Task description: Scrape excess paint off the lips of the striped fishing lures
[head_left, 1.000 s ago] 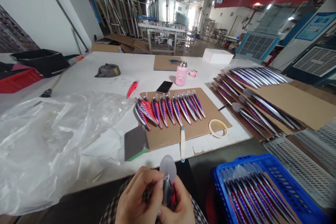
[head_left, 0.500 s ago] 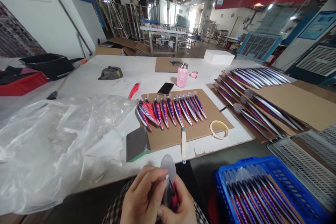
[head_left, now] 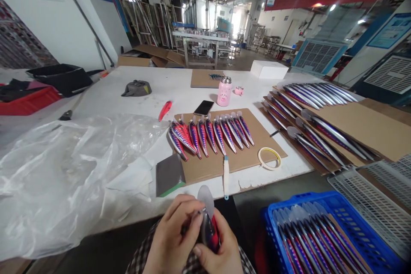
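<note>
Close to my lap, both hands are on one fishing lure (head_left: 209,232), dark and red with a clear rounded lip pointing up. My right hand (head_left: 226,248) wraps its body from the right. The fingertips of my left hand (head_left: 176,233) pinch at the nose, by the base of the lip; whether a small part is between them is hidden. Ahead, a row of red, purple and silver lures (head_left: 208,135) lies on a cardboard sheet (head_left: 205,171). A white-handled tool (head_left: 226,177) rests over the cardboard's front edge, right of a grey sanding block (head_left: 170,174).
A blue basket (head_left: 302,199) of lures stands at lower right. Cardboard layers with lures (head_left: 321,132) are stacked at right. Plastic sheeting (head_left: 80,171) covers the left. A tape roll (head_left: 269,158), phone (head_left: 203,107), pink bottle (head_left: 224,93) and red lure piece (head_left: 165,110) lie about the table (head_left: 173,81).
My left fingertips have shifted slightly at the lure's nose, and more of its dark body shows between my hands. The view has moved a little; the things on the table stay put.
</note>
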### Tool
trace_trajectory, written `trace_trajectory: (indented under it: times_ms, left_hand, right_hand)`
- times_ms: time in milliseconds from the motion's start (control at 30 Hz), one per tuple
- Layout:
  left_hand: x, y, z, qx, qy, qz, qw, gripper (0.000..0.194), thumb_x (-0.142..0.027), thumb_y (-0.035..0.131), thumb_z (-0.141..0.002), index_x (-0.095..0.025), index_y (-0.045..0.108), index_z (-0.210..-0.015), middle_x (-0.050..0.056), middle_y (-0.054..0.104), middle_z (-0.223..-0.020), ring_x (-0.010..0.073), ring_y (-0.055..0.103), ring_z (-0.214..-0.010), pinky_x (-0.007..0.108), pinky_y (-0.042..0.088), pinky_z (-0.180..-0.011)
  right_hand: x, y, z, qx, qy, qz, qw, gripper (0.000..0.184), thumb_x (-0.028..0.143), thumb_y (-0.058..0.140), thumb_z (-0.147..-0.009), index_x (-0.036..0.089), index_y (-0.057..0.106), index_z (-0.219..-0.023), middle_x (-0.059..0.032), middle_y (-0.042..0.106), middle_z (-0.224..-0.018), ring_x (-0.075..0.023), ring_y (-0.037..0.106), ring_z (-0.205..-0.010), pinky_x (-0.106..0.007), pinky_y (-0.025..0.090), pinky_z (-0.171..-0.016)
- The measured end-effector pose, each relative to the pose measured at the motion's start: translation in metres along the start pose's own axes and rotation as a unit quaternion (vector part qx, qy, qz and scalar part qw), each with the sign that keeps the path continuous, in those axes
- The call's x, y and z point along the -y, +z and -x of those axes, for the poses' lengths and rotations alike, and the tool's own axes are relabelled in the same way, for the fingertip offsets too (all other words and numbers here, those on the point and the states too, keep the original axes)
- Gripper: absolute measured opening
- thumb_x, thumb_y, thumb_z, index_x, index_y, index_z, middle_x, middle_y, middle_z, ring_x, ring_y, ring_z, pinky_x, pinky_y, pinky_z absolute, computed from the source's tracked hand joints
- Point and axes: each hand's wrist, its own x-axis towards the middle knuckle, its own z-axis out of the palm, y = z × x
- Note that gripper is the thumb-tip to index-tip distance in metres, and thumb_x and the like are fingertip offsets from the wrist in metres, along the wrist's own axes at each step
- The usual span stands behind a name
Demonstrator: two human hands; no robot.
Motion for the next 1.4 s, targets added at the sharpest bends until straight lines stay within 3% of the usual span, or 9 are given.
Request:
trace_trajectory:
  times_ms: [100, 233, 333, 433, 500, 700, 867, 1100, 1400]
  left_hand:
    - [0.008, 0.003, 0.006, 0.011, -0.051, 0.156, 0.986, 0.024, -0.009, 0.055, -0.086, -0.029, 0.063, -0.097, 0.001, 0.059, -0.097, 0.0140, 0.067, -0.082, 0.022, 0.057, -0.071]
    - [0.014, 0.001, 0.012, 0.042, -0.125, 0.305, 0.943, 0.027, -0.013, 0.063, -0.083, -0.031, 0.069, -0.101, 0.002, 0.059, -0.105, 0.0167, 0.068, -0.087, 0.028, 0.058, -0.079]
    - [0.013, -0.003, 0.015, 0.045, -0.187, 0.336, 0.922, 0.021, -0.025, 0.066, -0.083, -0.028, 0.073, -0.103, 0.006, 0.064, -0.112, 0.0208, 0.069, -0.090, 0.030, 0.058, -0.080]
    - [0.008, -0.004, 0.015, -0.003, -0.243, 0.346, 0.906, 0.020, -0.035, 0.064, -0.085, -0.026, 0.076, -0.097, 0.006, 0.068, -0.109, 0.0206, 0.069, -0.086, 0.029, 0.059, -0.077]
    - [0.006, -0.004, 0.013, -0.022, -0.260, 0.347, 0.901, 0.016, -0.035, 0.068, -0.082, -0.026, 0.077, -0.091, 0.004, 0.070, -0.102, 0.0184, 0.068, -0.081, 0.027, 0.058, -0.074]
    - [0.007, 0.000, 0.009, 0.001, -0.275, 0.343, 0.898, 0.004, -0.024, 0.070, -0.079, -0.025, 0.071, -0.083, -0.003, 0.070, -0.078, 0.0118, 0.065, -0.071, 0.017, 0.053, -0.067]
    - [0.004, 0.004, 0.010, 0.000, -0.264, 0.283, 0.922, 0.007, -0.023, 0.063, -0.082, -0.024, 0.067, -0.087, -0.003, 0.072, -0.076, 0.0130, 0.068, -0.072, 0.018, 0.053, -0.068]
    - [0.004, 0.006, 0.014, 0.003, -0.221, 0.127, 0.967, 0.011, -0.026, 0.057, -0.084, -0.023, 0.066, -0.091, 0.000, 0.072, -0.078, 0.0162, 0.071, -0.073, 0.023, 0.056, -0.069]
    - [0.000, 0.003, 0.013, -0.002, -0.177, 0.049, 0.983, 0.009, -0.026, 0.060, -0.083, -0.027, 0.068, -0.088, -0.003, 0.070, -0.075, 0.0141, 0.070, -0.067, 0.020, 0.055, -0.063]
  right_hand:
    - [0.001, -0.001, 0.000, -0.005, 0.007, 0.020, 1.000, 0.071, 0.012, 0.076, -0.059, 0.023, 0.060, -0.127, -0.0047, 0.071, -0.117, -0.0258, 0.066, -0.106, -0.031, 0.051, -0.095]
    - [0.002, -0.001, 0.000, -0.021, 0.014, 0.065, 0.998, 0.072, 0.009, 0.074, -0.057, 0.026, 0.062, -0.125, -0.0029, 0.070, -0.119, -0.0261, 0.064, -0.108, -0.033, 0.050, -0.097]
    - [0.002, -0.003, 0.001, -0.029, 0.026, 0.100, 0.994, 0.073, 0.007, 0.071, -0.056, 0.026, 0.062, -0.125, -0.0029, 0.071, -0.118, -0.0277, 0.063, -0.110, -0.036, 0.049, -0.099]
    - [0.002, -0.004, 0.003, -0.033, 0.032, 0.114, 0.992, 0.076, 0.004, 0.068, -0.054, 0.027, 0.062, -0.126, -0.0030, 0.069, -0.122, -0.0300, 0.060, -0.117, -0.039, 0.046, -0.104]
    - [0.001, -0.004, 0.005, -0.032, 0.029, 0.114, 0.993, 0.077, 0.003, 0.067, -0.054, 0.028, 0.061, -0.127, -0.0030, 0.068, -0.124, -0.0303, 0.059, -0.118, -0.039, 0.047, -0.103]
    - [0.000, -0.002, 0.009, -0.034, 0.036, 0.131, 0.990, 0.078, 0.001, 0.063, -0.051, 0.027, 0.062, -0.124, -0.0019, 0.069, -0.121, -0.0299, 0.059, -0.120, -0.041, 0.042, -0.108]
    - [-0.001, -0.003, 0.007, 0.004, 0.010, 0.095, 0.995, 0.076, 0.007, 0.065, -0.056, 0.027, 0.058, -0.128, -0.0024, 0.069, -0.121, -0.0293, 0.060, -0.115, -0.040, 0.045, -0.104]
    - [-0.004, -0.006, 0.007, 0.006, 0.003, 0.098, 0.995, 0.071, 0.009, 0.066, -0.060, 0.028, 0.058, -0.128, -0.0020, 0.068, -0.118, -0.0268, 0.061, -0.111, -0.035, 0.045, -0.100]
    - [-0.001, -0.012, 0.005, 0.023, -0.031, 0.130, 0.991, 0.069, 0.012, 0.071, -0.063, 0.027, 0.057, -0.129, -0.0046, 0.069, -0.113, -0.0267, 0.065, -0.100, -0.034, 0.054, -0.089]
